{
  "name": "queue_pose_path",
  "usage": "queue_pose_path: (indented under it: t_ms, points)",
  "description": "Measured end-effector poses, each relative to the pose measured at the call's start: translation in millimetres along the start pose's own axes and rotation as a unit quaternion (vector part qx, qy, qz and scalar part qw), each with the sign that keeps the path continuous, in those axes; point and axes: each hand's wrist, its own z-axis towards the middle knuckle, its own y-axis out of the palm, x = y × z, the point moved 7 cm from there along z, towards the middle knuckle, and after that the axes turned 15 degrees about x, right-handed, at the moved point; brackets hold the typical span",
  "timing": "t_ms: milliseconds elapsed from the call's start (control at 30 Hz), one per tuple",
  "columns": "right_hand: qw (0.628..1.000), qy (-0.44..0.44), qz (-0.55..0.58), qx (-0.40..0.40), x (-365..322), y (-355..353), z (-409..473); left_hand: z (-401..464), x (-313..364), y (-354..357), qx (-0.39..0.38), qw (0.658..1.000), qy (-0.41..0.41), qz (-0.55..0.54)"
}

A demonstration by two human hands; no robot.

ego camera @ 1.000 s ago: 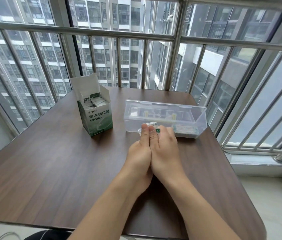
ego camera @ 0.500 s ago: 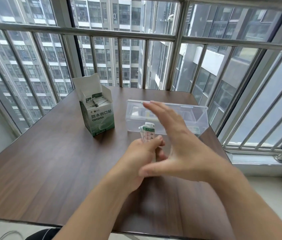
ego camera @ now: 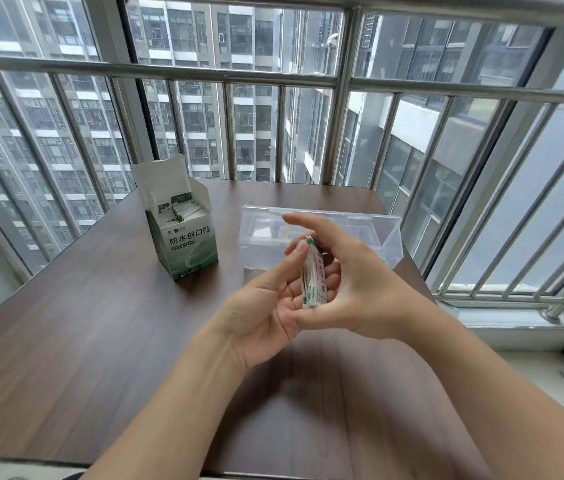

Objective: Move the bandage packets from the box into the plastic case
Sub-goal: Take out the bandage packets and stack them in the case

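My left hand (ego camera: 260,306) holds a small upright stack of white-and-green bandage packets (ego camera: 313,275) between thumb and fingers, just above the table. My right hand (ego camera: 360,282) cups around the stack from the right. Its fingers are stretched out over the top and its thumb lies against the stack's lower end. Behind the hands the clear plastic case (ego camera: 389,237) lies open, its inside partly hidden by them. To the left stands the green-and-white bandage box (ego camera: 187,244), flap up, with more packets (ego camera: 180,211) showing in its top.
Everything sits on a dark wooden table (ego camera: 100,341) on a balcony. Metal window bars (ego camera: 343,133) run close behind and to the right of the table. The table's right edge is just past the case.
The left hand has lifted and turned the stack upright. The right hand, which swung away open half a second ago, has come back and now cups the stack from the right.
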Motion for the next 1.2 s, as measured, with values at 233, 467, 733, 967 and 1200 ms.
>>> queue_pose_path:
  t_ms: [233, 467, 733, 967, 1200]
  points:
    - [0.999, 0.02, -0.022, -0.031, 1, -7, 2, 3, 2, 4, 0.018, 0.999, 0.036, 0.015]
    - [0.997, 0.024, -0.015, -0.077, 3, -13, 3, -1, 6, 14, 0.008, 0.995, 0.067, 0.075]
    - [0.981, -0.072, -0.139, -0.114, -6, -9, 2, -1, 5, 20, 0.01, 0.997, 0.037, 0.074]
    - [0.984, -0.015, -0.109, -0.141, 0, -24, 4, -5, 6, 17, 0.035, 0.978, 0.022, 0.204]
    - [0.941, -0.115, -0.255, -0.192, -5, -24, 1, -6, 24, 18, 0.083, 0.914, 0.088, 0.388]
